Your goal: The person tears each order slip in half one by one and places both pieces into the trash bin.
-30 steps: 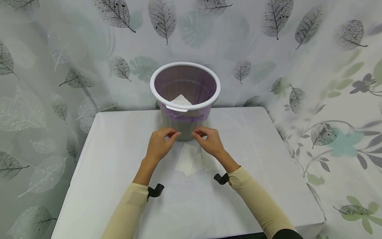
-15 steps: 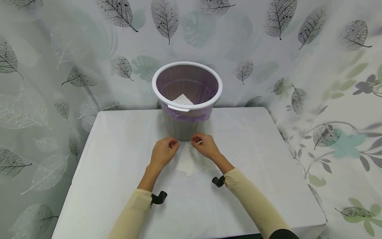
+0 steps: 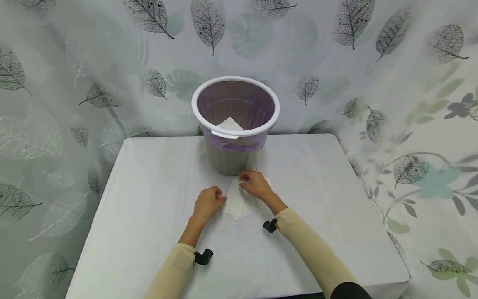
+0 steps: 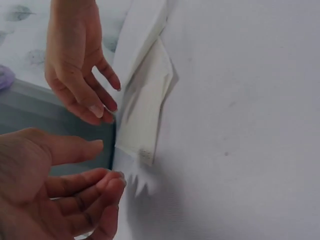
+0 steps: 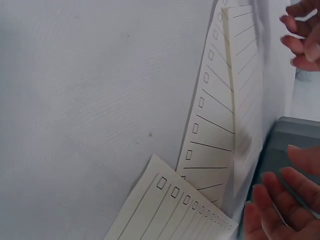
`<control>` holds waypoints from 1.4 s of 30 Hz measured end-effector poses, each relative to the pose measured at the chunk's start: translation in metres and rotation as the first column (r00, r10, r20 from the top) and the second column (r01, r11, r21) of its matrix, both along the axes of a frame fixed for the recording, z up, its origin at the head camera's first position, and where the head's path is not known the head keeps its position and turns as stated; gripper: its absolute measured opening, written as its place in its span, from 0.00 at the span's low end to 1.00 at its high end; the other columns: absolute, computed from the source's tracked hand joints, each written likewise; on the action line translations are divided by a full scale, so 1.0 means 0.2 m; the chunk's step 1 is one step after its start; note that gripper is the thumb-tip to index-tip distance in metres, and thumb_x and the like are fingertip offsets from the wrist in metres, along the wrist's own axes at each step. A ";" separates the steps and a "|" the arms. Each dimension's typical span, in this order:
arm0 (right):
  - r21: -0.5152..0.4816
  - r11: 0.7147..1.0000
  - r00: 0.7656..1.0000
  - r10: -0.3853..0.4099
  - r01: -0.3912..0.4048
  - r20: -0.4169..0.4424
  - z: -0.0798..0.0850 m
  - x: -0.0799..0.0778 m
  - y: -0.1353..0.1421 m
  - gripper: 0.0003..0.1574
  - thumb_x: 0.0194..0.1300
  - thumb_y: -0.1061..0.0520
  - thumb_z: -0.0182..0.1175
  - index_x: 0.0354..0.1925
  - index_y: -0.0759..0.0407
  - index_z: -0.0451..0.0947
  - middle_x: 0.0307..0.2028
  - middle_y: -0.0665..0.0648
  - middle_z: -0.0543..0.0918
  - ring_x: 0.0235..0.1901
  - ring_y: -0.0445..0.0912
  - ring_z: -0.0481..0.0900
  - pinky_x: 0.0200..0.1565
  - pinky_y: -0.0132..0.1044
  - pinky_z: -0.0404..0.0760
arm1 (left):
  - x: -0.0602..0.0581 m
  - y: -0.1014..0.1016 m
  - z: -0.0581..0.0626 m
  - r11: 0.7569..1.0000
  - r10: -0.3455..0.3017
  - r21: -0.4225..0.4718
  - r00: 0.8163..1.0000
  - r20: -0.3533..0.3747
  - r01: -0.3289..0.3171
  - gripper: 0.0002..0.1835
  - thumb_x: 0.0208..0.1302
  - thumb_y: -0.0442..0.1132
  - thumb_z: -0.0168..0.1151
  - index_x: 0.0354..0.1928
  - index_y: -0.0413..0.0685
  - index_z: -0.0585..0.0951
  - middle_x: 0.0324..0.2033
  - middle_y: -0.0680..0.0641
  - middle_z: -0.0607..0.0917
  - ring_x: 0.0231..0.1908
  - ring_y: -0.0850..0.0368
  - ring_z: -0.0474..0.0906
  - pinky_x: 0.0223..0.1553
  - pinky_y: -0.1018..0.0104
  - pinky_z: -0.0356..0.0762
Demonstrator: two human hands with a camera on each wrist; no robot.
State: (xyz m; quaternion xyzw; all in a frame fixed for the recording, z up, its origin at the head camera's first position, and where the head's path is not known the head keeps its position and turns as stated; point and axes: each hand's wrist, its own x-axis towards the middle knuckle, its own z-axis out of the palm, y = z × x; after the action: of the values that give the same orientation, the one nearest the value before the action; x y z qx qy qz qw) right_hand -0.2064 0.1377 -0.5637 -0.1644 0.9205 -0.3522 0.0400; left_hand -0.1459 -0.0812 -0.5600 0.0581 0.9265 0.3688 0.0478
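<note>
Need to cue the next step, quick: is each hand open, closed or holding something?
Left hand: open, holding nothing, near the lined sheets.
Right hand: also open, holding nothing.

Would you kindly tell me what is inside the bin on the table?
A purple liner folds over the bin, and white paper shows inside. The near rim and wall hide the paper's lower part and the bin's bottom.

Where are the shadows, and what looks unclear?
Left wrist view: a soft shadow spreads over the tablecloth beside the left hand; right wrist view: lines on the papers look distinct, with a soft dark patch on one; head view: the papers' lines look faint.
</note>
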 end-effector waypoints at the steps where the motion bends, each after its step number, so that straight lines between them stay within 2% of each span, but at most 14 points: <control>1: 0.016 1.000 1.000 -0.004 0.004 0.003 -0.01 0.00 0.00 0.17 0.63 0.63 0.70 0.50 0.66 0.84 0.46 0.60 0.87 0.48 0.54 0.84 0.53 0.45 0.81 | 0.01 0.00 -0.01 1.000 0.000 -0.018 1.000 0.017 0.001 0.12 0.61 0.39 0.75 0.41 0.38 0.85 0.26 0.51 0.82 0.25 0.55 0.78 0.27 0.57 0.78; 7: 0.091 0.995 0.999 -0.042 0.042 -0.008 -0.04 -0.02 0.00 0.16 0.61 0.63 0.71 0.48 0.64 0.84 0.44 0.59 0.86 0.47 0.53 0.84 0.52 0.47 0.81 | 0.04 0.02 -0.05 0.995 -0.013 -0.096 0.994 0.105 0.023 0.18 0.54 0.41 0.81 0.39 0.39 0.83 0.27 0.48 0.82 0.27 0.50 0.79 0.29 0.53 0.79; 12: 0.143 0.988 0.999 -0.050 0.052 -0.015 -0.07 -0.03 -0.01 0.17 0.60 0.63 0.70 0.49 0.64 0.84 0.44 0.59 0.84 0.46 0.53 0.81 0.52 0.48 0.80 | 0.05 0.03 -0.07 0.994 -0.024 -0.103 0.992 0.126 0.037 0.25 0.45 0.43 0.88 0.38 0.40 0.82 0.33 0.45 0.83 0.31 0.49 0.80 0.31 0.52 0.79; 21: 0.186 0.981 0.998 -0.057 0.051 0.025 -0.07 -0.02 -0.03 0.21 0.62 0.58 0.74 0.51 0.64 0.82 0.43 0.58 0.81 0.44 0.51 0.80 0.49 0.46 0.80 | 0.06 0.03 -0.09 0.995 -0.032 -0.086 0.994 0.100 0.040 0.26 0.42 0.41 0.89 0.37 0.40 0.80 0.32 0.45 0.81 0.29 0.49 0.77 0.29 0.53 0.78; 27: 0.180 0.982 0.996 -0.066 0.055 0.052 -0.07 -0.02 -0.03 0.19 0.61 0.57 0.74 0.48 0.62 0.81 0.38 0.55 0.80 0.39 0.50 0.78 0.43 0.46 0.80 | 0.07 0.03 -0.09 0.994 -0.028 -0.101 0.996 0.082 0.037 0.26 0.44 0.42 0.88 0.38 0.40 0.81 0.32 0.45 0.81 0.30 0.48 0.78 0.30 0.52 0.78; 34: 0.164 0.986 0.993 -0.058 0.042 0.099 -0.06 -0.01 -0.04 0.17 0.63 0.54 0.75 0.45 0.61 0.82 0.36 0.54 0.82 0.38 0.48 0.80 0.43 0.44 0.80 | 0.07 0.03 -0.08 0.995 -0.021 -0.095 0.998 0.055 0.026 0.23 0.47 0.42 0.86 0.37 0.39 0.81 0.31 0.45 0.80 0.30 0.47 0.79 0.31 0.50 0.78; 42: 0.114 0.993 0.996 -0.014 0.004 0.090 -0.04 0.01 -0.04 0.14 0.62 0.54 0.74 0.40 0.61 0.82 0.32 0.52 0.83 0.34 0.47 0.80 0.38 0.42 0.80 | 0.07 0.01 -0.12 0.998 -0.056 -0.031 0.998 -0.030 0.055 0.16 0.54 0.38 0.81 0.33 0.41 0.81 0.24 0.51 0.74 0.25 0.55 0.71 0.23 0.60 0.70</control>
State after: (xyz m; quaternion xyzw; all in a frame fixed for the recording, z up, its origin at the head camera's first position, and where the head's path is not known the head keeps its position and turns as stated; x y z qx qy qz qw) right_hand -0.2047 0.1297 -0.5718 -0.1416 0.9370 -0.3066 0.0894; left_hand -0.1316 -0.0792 -0.5845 0.0889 0.9306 0.3524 0.0445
